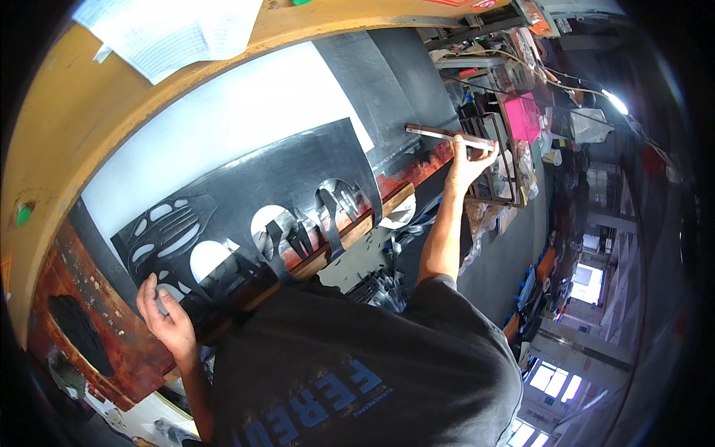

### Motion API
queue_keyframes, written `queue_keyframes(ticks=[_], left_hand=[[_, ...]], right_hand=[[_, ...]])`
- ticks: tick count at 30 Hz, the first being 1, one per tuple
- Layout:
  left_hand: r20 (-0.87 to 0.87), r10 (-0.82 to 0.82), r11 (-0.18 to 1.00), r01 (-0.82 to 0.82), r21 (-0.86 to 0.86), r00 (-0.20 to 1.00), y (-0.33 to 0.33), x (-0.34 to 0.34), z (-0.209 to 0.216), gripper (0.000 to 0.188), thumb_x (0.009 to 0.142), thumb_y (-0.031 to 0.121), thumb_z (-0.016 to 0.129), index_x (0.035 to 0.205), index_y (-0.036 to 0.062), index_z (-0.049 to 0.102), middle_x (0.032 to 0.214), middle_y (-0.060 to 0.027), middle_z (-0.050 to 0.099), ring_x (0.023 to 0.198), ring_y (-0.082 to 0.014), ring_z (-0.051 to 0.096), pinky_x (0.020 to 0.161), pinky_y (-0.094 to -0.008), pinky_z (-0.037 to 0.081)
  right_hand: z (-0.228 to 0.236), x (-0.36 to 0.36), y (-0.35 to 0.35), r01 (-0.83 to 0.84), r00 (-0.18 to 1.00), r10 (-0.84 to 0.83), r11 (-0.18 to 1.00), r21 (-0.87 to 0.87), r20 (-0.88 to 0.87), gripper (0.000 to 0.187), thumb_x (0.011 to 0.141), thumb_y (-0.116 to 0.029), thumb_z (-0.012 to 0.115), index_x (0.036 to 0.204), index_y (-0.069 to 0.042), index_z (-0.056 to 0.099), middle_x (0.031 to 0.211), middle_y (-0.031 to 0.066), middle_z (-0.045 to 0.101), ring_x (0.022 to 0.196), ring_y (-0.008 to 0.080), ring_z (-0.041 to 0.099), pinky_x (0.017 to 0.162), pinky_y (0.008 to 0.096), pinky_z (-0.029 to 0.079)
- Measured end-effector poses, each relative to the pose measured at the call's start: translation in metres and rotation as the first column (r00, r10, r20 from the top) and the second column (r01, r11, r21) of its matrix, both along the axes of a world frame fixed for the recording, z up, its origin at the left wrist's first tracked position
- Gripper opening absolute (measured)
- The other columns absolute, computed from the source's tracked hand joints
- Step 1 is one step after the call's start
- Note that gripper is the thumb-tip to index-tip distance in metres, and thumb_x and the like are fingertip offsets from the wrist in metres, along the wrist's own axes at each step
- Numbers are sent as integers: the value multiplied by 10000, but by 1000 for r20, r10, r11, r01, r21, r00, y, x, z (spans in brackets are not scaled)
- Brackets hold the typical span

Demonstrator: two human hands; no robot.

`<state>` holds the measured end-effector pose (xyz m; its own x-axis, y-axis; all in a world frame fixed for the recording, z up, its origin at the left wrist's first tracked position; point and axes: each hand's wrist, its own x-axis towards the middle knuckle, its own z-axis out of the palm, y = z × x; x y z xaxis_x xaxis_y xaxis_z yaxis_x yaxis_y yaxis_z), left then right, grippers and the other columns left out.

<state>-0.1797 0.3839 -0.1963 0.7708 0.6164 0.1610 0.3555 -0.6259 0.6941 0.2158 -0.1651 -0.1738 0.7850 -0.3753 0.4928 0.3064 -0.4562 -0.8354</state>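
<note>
Clasped slim brown bar [434,133] in right grip [469,165]; could not tell hold of left grip [170,319], at black, pierced sheet [290,167].

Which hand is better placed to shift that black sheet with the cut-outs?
Probably the left hand: it is at the left end of the black sheet, whereas the right hand holds a narrow bar.

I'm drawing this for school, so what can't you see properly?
All in the head view:
- Black sheet: the left hand covers part.
- Long bar: the right hand hides part.
- Paper: cut off by the top edge; its writing is too small.
- Black scraps: the shirt hides some.
- Windows: glare hides outside.
</note>
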Motion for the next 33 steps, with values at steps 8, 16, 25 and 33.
queue_keyframes(ticks=[8, 16, 25, 33], left_hand=[[51, -99, 995, 100, -22, 994, -12, 27, 4, 274, 1068, 42, 584, 1311, -57, 666, 1275, -237, 663, 1188, -402, 646, 1044, -472, 506], [155, -271, 957, 283, -66, 950, -29, 74, 6, 305, 903, -67, 650, 1189, 3, 725, 1169, -202, 699, 1102, -395, 670, 979, -455, 539], [71, -197, 976, 189, 110, 978, -37, 102, -3, 456, 878, 151, 836, 1285, 22, 675, 1275, -197, 667, 1125, -401, 652, 961, -479, 558], [-136, -86, 906, 135, 402, 987, -45, 152, -49, 664, 784, 350, 826, 1341, 28, 663, 1371, -109, 613, 1259, -322, 565, 1023, -475, 427]], right_hand=[[13, 22, 41, 34, 999, -34, 994, -102, 5, 1210, 738, -118, 967, 1689, -44, 223, 1557, 202, 439, 1389, 306, 499, 1145, 443, 463], [56, 133, 87, -564, 776, 242, 680, -468, -583, 1159, 660, -363, 919, 1641, 2, 421, 1014, 163, 788, 952, 266, 755, 924, 367, 585], [10, 54, 265, -660, 745, 264, 422, -621, -613, 536, 940, -307, 749, 1407, -49, 691, 1377, 263, 688, 1246, 416, 689, 1088, 469, 545], [-63, -143, 402, -754, 655, 721, 602, -263, -227, 286, 907, -45, 782, 1192, -23, 776, 1161, 145, 730, 1058, 289, 683, 939, 406, 565]])
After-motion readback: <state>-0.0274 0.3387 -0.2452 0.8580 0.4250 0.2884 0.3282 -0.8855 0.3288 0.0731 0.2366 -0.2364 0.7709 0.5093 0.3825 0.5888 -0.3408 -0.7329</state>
